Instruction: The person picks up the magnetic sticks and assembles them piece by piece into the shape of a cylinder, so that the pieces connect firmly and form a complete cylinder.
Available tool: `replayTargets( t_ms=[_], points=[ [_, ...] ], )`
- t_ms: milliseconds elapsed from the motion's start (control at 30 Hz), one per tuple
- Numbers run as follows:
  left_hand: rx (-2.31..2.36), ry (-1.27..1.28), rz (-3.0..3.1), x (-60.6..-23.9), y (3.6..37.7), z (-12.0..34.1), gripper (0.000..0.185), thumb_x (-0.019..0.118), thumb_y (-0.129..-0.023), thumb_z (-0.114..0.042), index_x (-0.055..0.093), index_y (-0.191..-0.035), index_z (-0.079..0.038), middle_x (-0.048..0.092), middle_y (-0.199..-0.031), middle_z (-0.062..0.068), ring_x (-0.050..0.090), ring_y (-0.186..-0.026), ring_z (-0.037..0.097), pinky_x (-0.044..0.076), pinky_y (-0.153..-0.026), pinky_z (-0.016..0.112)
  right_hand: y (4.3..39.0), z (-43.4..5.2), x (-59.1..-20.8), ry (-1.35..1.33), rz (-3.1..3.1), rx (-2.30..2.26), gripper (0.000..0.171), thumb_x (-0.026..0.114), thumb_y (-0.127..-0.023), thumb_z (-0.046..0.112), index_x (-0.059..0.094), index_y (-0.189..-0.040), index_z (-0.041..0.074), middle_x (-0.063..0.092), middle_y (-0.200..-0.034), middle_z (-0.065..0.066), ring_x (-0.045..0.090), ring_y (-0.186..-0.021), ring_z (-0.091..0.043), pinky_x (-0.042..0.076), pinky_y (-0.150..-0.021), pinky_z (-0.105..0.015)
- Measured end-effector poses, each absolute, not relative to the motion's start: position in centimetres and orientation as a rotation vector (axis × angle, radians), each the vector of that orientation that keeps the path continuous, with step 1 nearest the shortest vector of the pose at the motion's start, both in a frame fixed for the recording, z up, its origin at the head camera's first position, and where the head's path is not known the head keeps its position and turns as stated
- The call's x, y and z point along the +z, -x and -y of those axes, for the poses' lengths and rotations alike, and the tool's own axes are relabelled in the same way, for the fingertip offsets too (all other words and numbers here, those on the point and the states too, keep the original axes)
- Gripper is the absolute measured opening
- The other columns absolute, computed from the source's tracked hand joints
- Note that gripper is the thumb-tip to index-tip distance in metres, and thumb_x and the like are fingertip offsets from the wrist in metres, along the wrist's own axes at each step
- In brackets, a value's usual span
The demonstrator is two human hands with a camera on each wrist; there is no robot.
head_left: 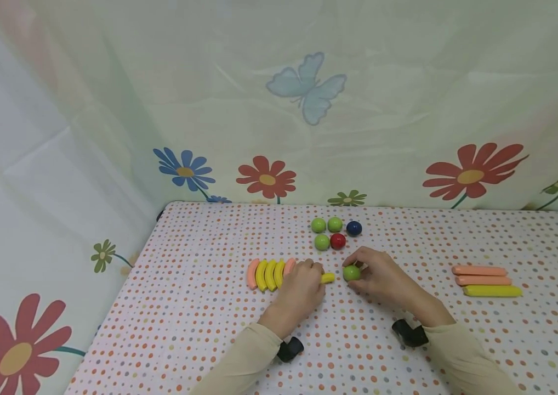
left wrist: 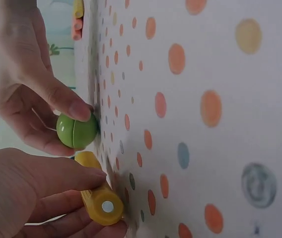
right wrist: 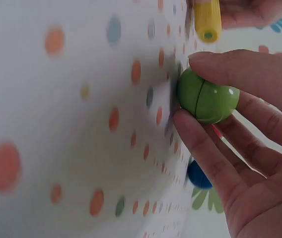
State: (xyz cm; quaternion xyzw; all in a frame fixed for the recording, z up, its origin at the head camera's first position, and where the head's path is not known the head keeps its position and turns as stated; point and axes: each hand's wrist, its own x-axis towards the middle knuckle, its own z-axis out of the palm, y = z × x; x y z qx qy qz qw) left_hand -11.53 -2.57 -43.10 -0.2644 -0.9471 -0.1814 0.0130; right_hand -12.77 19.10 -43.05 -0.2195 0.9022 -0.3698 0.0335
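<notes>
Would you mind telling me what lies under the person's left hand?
Under the left hand is a yellow stick; only its end pokes out in the head view, while the left wrist view shows fingers curled round it. Its full length stays covered.

No readable text, seemingly.

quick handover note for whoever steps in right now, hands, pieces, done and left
Left hand grips a yellow stick on the table.
Right hand pinches a green ball at the stick's free end; whether they touch is unclear.
Done: nothing clearly joined yet.
Left, probably: five balls behind the hands, curved pieces beside the left hand, three sticks far right.
</notes>
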Motion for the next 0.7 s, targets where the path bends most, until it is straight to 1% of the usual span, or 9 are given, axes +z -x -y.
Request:
replayTargets(
  t_ms=[167,467,600,700],
  points=[
    [-0.536,0.839,2.935,-42.9,11.3,2.3,0.010,0.075,-0.093,-0.006,0.072,-0.102,-0.002,0.066,-0.093,0.006,0.062,-0.082,0.016,0.053,-0.068,0.021,12.1,-18.6,-43.0,0.748,-2.778,-1.123,0.032,0.086,-0.078,-0.009,0.072,-0.105,-0.001,0.069,-0.104,-0.008,0.069,-0.086,-0.019,0.060,-0.071,-0.029],
    [-0.518,0.873,2.915,-42.9,11.2,2.2,0.011,0.078,-0.094,-0.010,0.072,-0.101,-0.003,0.067,-0.093,0.005,0.064,-0.083,0.015,0.054,-0.069,0.020,11.8,-18.1,-43.1,0.809,-2.774,-1.104,0.032,0.086,-0.076,-0.010,0.073,-0.103,0.001,0.067,-0.101,-0.005,0.068,-0.085,-0.017,0.060,-0.070,-0.028],
    [-0.522,0.882,2.923,-42.9,11.2,2.3,0.011,0.077,-0.095,-0.010,0.072,-0.102,-0.003,0.066,-0.093,0.006,0.064,-0.083,0.015,0.054,-0.069,0.020,11.7,-17.9,-43.0,0.844,-2.808,-1.044,0.032,0.087,-0.076,-0.009,0.074,-0.102,0.003,0.067,-0.102,-0.004,0.067,-0.085,-0.015,0.059,-0.070,-0.028],
    [-0.536,0.890,2.936,-42.8,11.2,2.4,0.012,0.077,-0.095,-0.010,0.073,-0.104,-0.002,0.067,-0.095,0.006,0.064,-0.084,0.015,0.054,-0.071,0.020,11.6,-17.8,-43.0,0.854,-2.813,-1.007,0.032,0.087,-0.078,-0.006,0.074,-0.105,0.004,0.069,-0.104,-0.004,0.065,-0.088,-0.015,0.059,-0.074,-0.032]
  ],
)
